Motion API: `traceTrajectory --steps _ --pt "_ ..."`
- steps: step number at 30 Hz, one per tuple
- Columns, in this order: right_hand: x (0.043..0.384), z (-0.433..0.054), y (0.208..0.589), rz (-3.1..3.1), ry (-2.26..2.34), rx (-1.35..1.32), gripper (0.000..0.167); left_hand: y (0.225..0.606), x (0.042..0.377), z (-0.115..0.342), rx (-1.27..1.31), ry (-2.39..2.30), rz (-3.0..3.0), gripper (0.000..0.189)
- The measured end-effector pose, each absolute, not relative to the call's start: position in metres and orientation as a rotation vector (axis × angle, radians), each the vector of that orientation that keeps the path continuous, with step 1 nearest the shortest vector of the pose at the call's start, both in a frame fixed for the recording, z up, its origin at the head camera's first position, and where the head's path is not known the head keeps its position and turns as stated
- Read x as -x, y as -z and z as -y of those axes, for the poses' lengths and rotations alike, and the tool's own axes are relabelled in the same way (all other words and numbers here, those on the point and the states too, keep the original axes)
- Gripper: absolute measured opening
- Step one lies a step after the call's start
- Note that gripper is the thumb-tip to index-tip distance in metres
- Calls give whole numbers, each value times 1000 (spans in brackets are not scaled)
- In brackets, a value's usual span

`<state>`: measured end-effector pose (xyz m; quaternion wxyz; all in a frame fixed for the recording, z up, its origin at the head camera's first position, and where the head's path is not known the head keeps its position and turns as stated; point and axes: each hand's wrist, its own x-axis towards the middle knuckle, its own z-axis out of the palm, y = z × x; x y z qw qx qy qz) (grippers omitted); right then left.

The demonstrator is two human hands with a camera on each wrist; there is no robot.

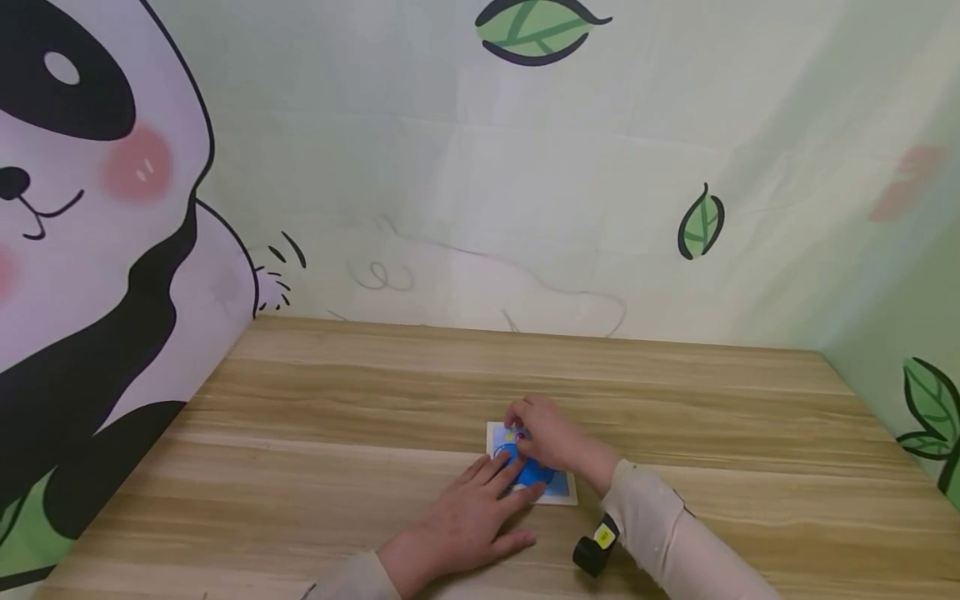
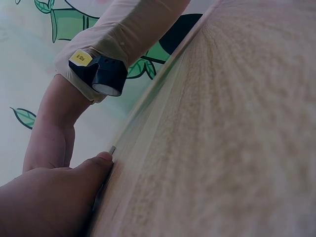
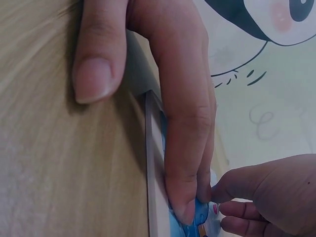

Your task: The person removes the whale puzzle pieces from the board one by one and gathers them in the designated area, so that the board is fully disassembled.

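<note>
A small square puzzle board (image 1: pixel 567 490) with a pale border and a blue picture lies flat on the wooden table. My left hand (image 1: pixel 468 517) spreads over its near left part, fingers nearly straight and pressing on the blue area; the thumb rests on the tabletop beside it. Above the upper part of the board, my right hand (image 1: pixel 551 433) curls its thumb and fingers around a small puzzle piece (image 3: pixel 215 209) with a pink spot. Most of that piece is hidden by the fingers. In the right wrist view, left fingertips touch a blue part (image 3: pixel 201 212) right next to the right thumb.
A black wrist camera (image 1: pixel 596 546) with a yellow label is strapped to the right wrist, close over the table (image 1: pixel 337 492). Behind the table stands a pale green wall (image 1: pixel 420 167) with leaf drawings and pencil scribbles. A large painted panda (image 1: pixel 67 233) covers the left side.
</note>
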<state>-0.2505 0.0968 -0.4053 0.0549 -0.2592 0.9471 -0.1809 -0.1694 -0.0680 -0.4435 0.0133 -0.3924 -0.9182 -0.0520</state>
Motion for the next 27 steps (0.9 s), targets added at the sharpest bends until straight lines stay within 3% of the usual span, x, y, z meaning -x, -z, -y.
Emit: traceTrajectory --steps 12,27 --pt "249 -97 407 -2877 629 788 21 447 170 69 1228 159 2833 57" --pt "258 -106 414 -2809 1016 755 6 446 170 66 1220 73 2809 56"
